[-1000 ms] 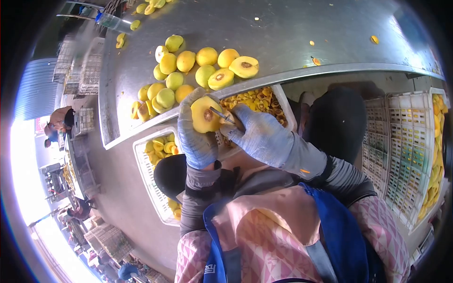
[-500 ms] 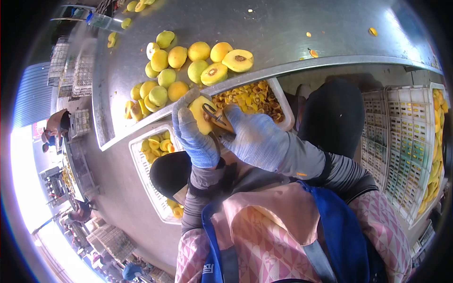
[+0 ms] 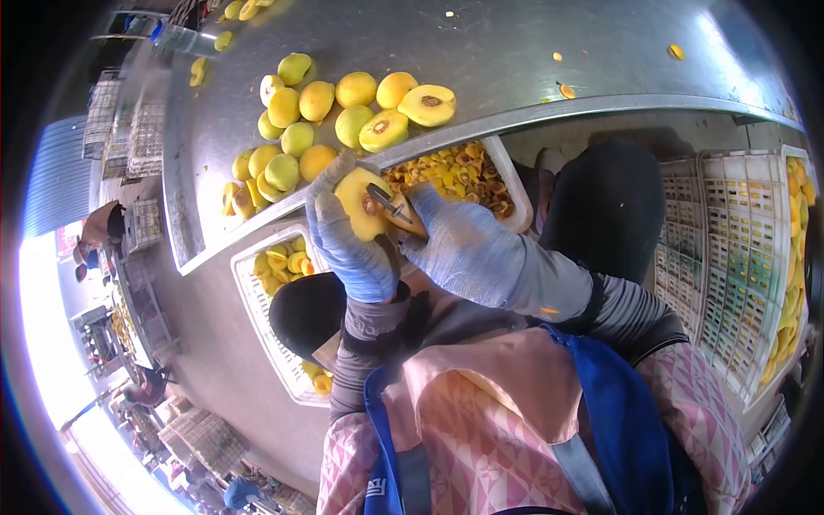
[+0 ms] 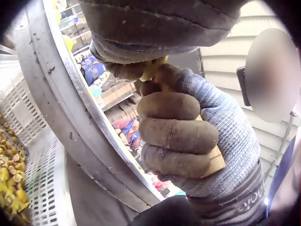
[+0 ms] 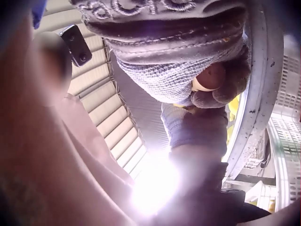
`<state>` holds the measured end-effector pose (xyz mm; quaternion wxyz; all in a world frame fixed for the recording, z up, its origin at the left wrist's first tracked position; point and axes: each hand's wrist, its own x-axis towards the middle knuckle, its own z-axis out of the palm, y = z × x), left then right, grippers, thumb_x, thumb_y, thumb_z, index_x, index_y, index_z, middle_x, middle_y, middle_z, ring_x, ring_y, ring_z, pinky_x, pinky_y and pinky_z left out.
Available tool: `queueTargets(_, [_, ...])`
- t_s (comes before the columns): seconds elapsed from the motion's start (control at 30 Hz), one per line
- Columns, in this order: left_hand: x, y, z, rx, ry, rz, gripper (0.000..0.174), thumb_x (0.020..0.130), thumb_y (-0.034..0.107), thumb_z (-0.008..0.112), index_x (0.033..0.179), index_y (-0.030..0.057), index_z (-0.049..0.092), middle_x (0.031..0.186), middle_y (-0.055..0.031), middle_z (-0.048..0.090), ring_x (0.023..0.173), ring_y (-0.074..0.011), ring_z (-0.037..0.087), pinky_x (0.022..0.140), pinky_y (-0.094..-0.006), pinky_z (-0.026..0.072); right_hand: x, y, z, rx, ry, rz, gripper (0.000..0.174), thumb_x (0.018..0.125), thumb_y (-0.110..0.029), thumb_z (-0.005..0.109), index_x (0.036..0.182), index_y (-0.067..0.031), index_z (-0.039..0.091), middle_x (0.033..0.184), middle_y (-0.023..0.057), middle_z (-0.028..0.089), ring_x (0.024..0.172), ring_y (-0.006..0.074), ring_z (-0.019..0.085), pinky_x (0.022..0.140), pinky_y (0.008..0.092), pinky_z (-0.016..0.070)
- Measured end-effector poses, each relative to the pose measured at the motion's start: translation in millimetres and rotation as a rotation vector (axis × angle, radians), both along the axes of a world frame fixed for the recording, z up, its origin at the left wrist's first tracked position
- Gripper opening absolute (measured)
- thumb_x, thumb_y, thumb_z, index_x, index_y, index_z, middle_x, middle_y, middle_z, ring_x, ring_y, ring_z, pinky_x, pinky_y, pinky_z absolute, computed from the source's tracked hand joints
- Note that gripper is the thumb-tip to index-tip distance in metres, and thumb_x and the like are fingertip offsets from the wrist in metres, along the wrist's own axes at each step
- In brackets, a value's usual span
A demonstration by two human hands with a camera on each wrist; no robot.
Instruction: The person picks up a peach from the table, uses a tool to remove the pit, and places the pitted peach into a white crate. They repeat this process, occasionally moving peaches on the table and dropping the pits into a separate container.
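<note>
My gloved left hand (image 3: pixel 343 245) cups a yellow peach half (image 3: pixel 354 216), its cut face turned up and its brown pit cavity showing. The gloved right hand (image 3: pixel 472 249) grips a pitting knife, whose narrow metal blade (image 3: pixel 390 202) reaches over the cut face to the pit. In the left wrist view, the right hand's fingers (image 4: pixel 176 134) curl round the knife's wooden handle (image 4: pixel 217 162), while the left hand is near the top. From the right wrist, the handle's end (image 5: pixel 209 80) shows in the right hand.
Whole and halved peaches (image 3: pixel 296 137) lie on the metal table (image 3: pixel 515 51). Below its edge stands a crate of pits and scraps (image 3: pixel 515 215). Another crate (image 3: pixel 249 275) holds peach halves at the left. Large white crates (image 3: pixel 730 266) stand at the right, and a dark-clad knee (image 3: pixel 614 206) is near.
The peach half tilted away, then turned its cut face up again in the left hand. The right hand has twisted the blade at the pit. The head view has shifted slightly.
</note>
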<state>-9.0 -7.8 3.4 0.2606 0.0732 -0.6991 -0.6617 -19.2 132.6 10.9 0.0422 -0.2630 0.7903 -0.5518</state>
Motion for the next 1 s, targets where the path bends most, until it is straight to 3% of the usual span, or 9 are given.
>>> queueTargets(0.1, [-0.6,3.2,0.4,0.13,0.036,0.0,0.043,0.099,0.032,0.046,0.126,-0.0022,0.051,0.117,-0.0146,0.058,0.105,-0.0225,0.058,0.094,-0.035,0.0486,2.4,1.8,6.8,0.051,0.0,-0.004,0.039,0.087,-0.024,0.067,0.113,-0.0003,0.05,0.072,0.0177,0.063,0.06,0.0354,0.065,0.053,0.0413,0.0527])
queueTargets(0.17, [0.1,4.3,-2.2,-0.062,0.02,0.059,0.048,0.1,0.038,0.041,0.123,-0.0019,0.053,0.111,-0.0148,0.06,0.1,-0.0224,0.059,0.091,-0.0344,0.0492,4.8,-0.4,3.4,0.039,0.02,-0.016,0.036,0.086,-0.021,0.067,0.108,0.0015,0.049,0.071,0.0179,0.062,0.06,0.035,0.065,0.053,0.0405,0.0525])
queueTargets(0.5, [3.2,7.6,5.1,0.035,-0.051,-0.008,0.048,0.099,0.039,0.041,0.118,-0.0019,0.056,0.108,-0.0153,0.061,0.098,-0.0227,0.06,0.089,-0.0347,0.0497,5.8,2.7,3.1,0.1,-0.025,0.014,0.031,0.085,-0.018,0.068,0.102,0.0009,0.05,0.072,0.0189,0.062,0.063,0.0357,0.066,0.055,0.041,0.0527])
queueTargets(0.57, [3.5,6.2,5.7,-0.017,-0.059,0.0,0.049,0.099,0.04,0.041,0.119,-0.0022,0.056,0.108,-0.0154,0.061,0.098,-0.0229,0.06,0.09,-0.0351,0.0496,4.2,-0.6,-3.3,-0.035,-0.032,0.035,0.031,0.086,-0.018,0.067,0.103,0.0005,0.05,0.075,0.0199,0.063,0.067,0.0374,0.065,0.058,0.0424,0.0531])
queueTargets(0.7, [-0.9,9.3,-9.0,-0.097,0.015,0.092,0.049,0.099,0.04,0.04,0.118,-0.002,0.056,0.109,-0.0152,0.061,0.099,-0.023,0.06,0.09,-0.0356,0.0495,7.0,-4.8,-5.8,-0.043,-0.068,-0.025,0.03,0.086,-0.018,0.067,0.103,0.0,0.05,0.079,0.0207,0.063,0.068,0.039,0.065,0.059,0.0434,0.0531])
queueTargets(0.83, [3.7,9.0,-9.8,-0.106,0.004,0.063,0.049,0.099,0.041,0.041,0.118,-0.0019,0.056,0.11,-0.0148,0.06,0.099,-0.0227,0.059,0.09,-0.0352,0.0493,5.6,-0.4,-3.8,0.001,-0.04,0.008,0.031,0.086,-0.02,0.067,0.101,0.001,0.05,0.073,0.0191,0.063,0.066,0.0383,0.065,0.058,0.0433,0.0528])
queueTargets(0.93, [2.9,7.2,0.2,-0.026,-0.028,0.016,0.045,0.1,0.036,0.041,0.119,-0.002,0.055,0.11,-0.0145,0.06,0.1,-0.0223,0.059,0.091,-0.035,0.0493,5.9,2.5,1.5,0.075,-0.078,0.019,0.035,0.085,-0.021,0.068,0.105,0.0017,0.051,0.072,0.0197,0.064,0.065,0.0394,0.065,0.057,0.0435,0.0529])
queueTargets(1.0, [4.4,6.0,3.7,0.297,-0.047,-0.163,0.04,0.101,0.03,0.04,0.121,-0.002,0.054,0.112,-0.0144,0.06,0.099,-0.0218,0.06,0.091,-0.035,0.0497,6.3,5.6,0.0,0.119,-0.078,0.031,0.038,0.084,-0.022,0.069,0.11,0.0022,0.053,0.074,0.0209,0.064,0.065,0.0408,0.065,0.056,0.0439,0.053])
